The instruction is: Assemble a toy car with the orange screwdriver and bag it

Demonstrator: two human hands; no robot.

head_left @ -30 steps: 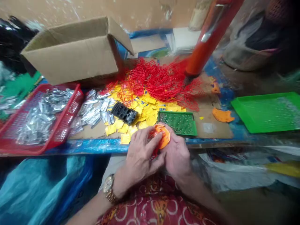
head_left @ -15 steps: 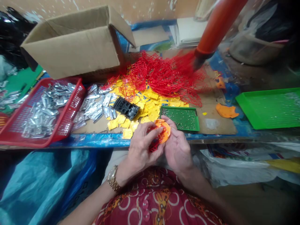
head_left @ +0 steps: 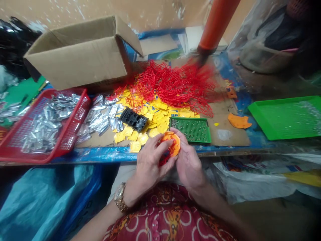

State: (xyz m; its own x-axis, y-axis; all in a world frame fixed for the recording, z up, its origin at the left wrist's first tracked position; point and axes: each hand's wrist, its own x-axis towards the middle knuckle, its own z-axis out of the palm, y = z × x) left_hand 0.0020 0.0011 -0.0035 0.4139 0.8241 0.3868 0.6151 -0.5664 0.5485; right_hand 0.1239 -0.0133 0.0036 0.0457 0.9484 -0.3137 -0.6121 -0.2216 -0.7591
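At the table's front edge, both hands meet around a rounded orange plastic part [head_left: 176,144]. My right hand [head_left: 189,162] cups it from the right side. The fingers of my left hand [head_left: 150,159] are bent over its near face, closed on it, with a red plastic piece [head_left: 164,158] partly hidden beneath them. Just beyond the fingers lies a green tray [head_left: 192,129] of tiny metal pieces. Yellow plastic pieces [head_left: 135,146] are heaped to the left of it, along with a black moulded part [head_left: 134,119].
Tangled red plastic frames [head_left: 165,82] cover the back middle, below an orange-red pipe [head_left: 217,26]. A red basket [head_left: 85,103] of silvery pieces and a cardboard box [head_left: 82,62] stand left. A larger green tray [head_left: 276,117] and an orange piece [head_left: 239,121] lie right.
The whole view has shifted slightly, with the table a little lower in the picture. Both hands keep hold of the orange part in nearly the same pose.
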